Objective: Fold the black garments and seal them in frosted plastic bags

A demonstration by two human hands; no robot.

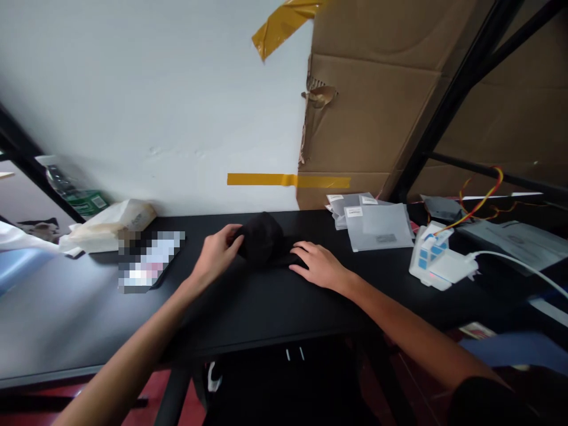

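Note:
A black cap (263, 238) sits on the black table in front of me, its rounded crown up and its brim pointing right. At the crown's left edge, my left hand (220, 248) is closed, the thumb in front and the fingers partly hidden behind the cloth. My right hand (317, 261) is on the brim, with bent fingers over the far side and the thumb nearer me. Black cloth against the black tabletop makes the brim's outline hard to see.
Left of the cap lies a phone (151, 261) with a blurred-out screen, near a pale paper packet (110, 223). To the right are several translucent envelopes (377, 228) and a white device (441, 263) with a cable. Cardboard (368, 118) and a white wall stand behind.

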